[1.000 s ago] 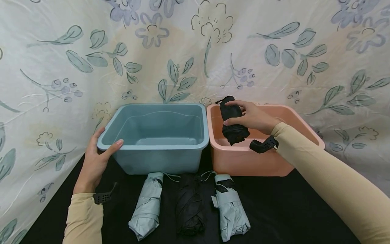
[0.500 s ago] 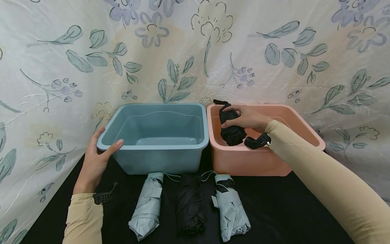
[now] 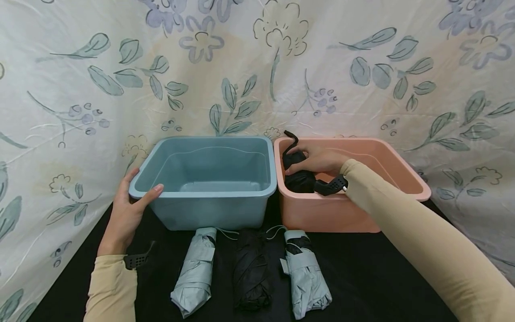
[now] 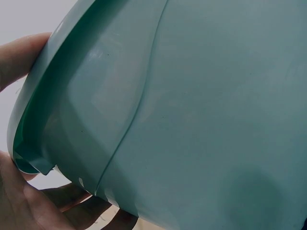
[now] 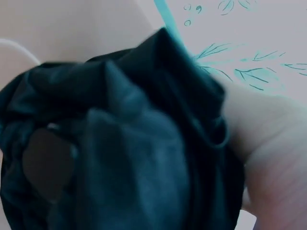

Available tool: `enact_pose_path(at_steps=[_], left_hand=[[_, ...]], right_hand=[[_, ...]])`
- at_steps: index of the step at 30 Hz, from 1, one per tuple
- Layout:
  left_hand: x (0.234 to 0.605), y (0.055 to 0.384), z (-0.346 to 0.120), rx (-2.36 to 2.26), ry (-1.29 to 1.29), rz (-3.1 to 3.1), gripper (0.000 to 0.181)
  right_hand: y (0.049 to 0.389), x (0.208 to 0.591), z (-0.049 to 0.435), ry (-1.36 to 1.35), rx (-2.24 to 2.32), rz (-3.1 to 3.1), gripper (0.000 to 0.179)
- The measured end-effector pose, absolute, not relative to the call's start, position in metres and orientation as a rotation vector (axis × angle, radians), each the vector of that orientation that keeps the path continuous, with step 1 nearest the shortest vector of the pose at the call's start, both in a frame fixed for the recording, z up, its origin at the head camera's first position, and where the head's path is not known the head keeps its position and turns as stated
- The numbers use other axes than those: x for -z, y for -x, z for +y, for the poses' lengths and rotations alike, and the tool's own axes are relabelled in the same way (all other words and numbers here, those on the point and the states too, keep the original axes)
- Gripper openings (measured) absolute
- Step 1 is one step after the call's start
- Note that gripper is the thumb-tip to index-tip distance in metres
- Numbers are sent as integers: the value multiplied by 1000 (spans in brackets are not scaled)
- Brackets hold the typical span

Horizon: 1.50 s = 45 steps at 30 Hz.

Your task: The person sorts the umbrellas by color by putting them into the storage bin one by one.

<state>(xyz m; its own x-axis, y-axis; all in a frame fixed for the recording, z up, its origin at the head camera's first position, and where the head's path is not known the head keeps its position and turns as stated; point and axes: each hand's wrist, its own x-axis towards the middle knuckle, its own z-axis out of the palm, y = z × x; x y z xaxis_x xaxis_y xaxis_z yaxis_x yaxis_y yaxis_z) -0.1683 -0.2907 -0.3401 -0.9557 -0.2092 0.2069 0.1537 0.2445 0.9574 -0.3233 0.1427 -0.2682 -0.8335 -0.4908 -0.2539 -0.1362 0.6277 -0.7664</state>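
My right hand [image 3: 322, 160] grips a black folded umbrella [image 3: 299, 181] inside the left end of the peach bin [image 3: 330, 212]. Its dark wrist loop [image 3: 291, 139] sticks up past the bin's back rim. In the right wrist view, the umbrella's gathered black fabric [image 5: 139, 158] fills most of the picture, beside part of the hand. My left hand [image 3: 125, 214] holds the front left corner of the blue bin [image 3: 209, 210], thumb at the front rim. The left wrist view shows several fingers [image 4: 91, 211] against the bin wall [image 4: 192, 105].
In front of the bins lie a light grey folded umbrella [image 3: 195, 273], a black one [image 3: 252, 273] and another light grey one [image 3: 307, 277] on black cloth [image 3: 362, 277]. The bins stand side by side before a floral curtain [image 3: 193, 89].
My right hand has lowered the black umbrella deeper into the peach bin and shifted it left. My left hand stays at the blue bin's corner.
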Motion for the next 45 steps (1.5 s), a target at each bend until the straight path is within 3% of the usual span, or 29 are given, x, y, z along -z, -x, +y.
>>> enact_pose_path(at_steps=[14, 45], left_hand=[[342, 170, -292, 1772, -40, -2230, 90], [342, 170, -292, 1760, -42, -2234, 90]], right_hand=[[328, 272, 135, 511, 1070, 2324, 72], [336, 277, 131, 548, 727, 2442, 79]])
